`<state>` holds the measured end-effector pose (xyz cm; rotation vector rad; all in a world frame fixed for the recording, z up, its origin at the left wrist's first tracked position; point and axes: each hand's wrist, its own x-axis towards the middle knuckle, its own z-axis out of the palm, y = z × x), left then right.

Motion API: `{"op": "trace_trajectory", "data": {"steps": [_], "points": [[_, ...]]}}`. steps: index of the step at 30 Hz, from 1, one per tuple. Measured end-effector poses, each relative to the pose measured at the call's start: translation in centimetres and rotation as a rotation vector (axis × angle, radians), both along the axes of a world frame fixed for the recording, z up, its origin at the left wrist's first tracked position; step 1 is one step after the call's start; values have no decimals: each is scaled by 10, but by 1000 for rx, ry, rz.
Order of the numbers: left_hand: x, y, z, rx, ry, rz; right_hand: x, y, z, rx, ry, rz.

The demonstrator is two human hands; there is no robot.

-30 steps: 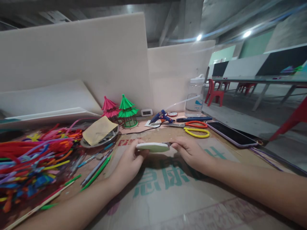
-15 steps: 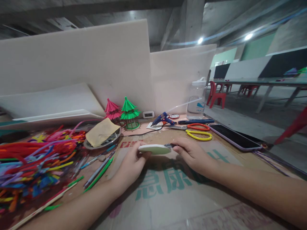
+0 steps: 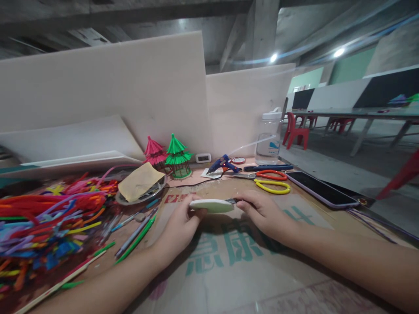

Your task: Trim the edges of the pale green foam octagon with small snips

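Observation:
My left hand (image 3: pixel 183 218) pinches a flat disc (image 3: pixel 213 206), white along the edge and pale green on the face toward me. Thumb and fingers grip its left side above the cardboard. My right hand (image 3: pixel 260 213) is closed on a small tool whose thin dark tip (image 3: pixel 231 201) meets the disc's right edge. Most of that tool is hidden in the fingers, so its kind does not show. Beneath both hands lies a flattened cardboard sheet (image 3: pixel 225 279) with green and red print.
Colourful pipe cleaners (image 3: pixel 49 218) crowd the left. Red and green pagoda models, the green one (image 3: pixel 178 157) nearer, stand behind, with a glue gun (image 3: pixel 224 164), scissors (image 3: pixel 271 185), a phone (image 3: pixel 322 188) and a water bottle (image 3: pixel 269 139) further right. White boards (image 3: pixel 131 87) rise at the back.
The view has shifted slightly, so the scene sits a little lower. Both hands keep the same grips, and the tool's tip remains at the disc's right edge.

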<state>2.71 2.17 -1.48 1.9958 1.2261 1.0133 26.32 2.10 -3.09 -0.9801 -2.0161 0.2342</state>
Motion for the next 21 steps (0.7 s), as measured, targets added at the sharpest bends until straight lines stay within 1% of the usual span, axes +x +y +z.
{"op": "trace_trajectory", "data": {"steps": [7, 15, 18, 21], "points": [[1, 0, 0, -2, -16, 2, 0, 1, -5, -18, 61, -37], [2, -2, 3, -2, -18, 25, 1, 1, -3, -69, 115, -60], [2, -2, 3, -6, -63, 9, 1, 0, -3, -89, 107, -39], [3, -1, 0, -46, -131, -6, -1, -1, -1, -139, 105, -27]]}}
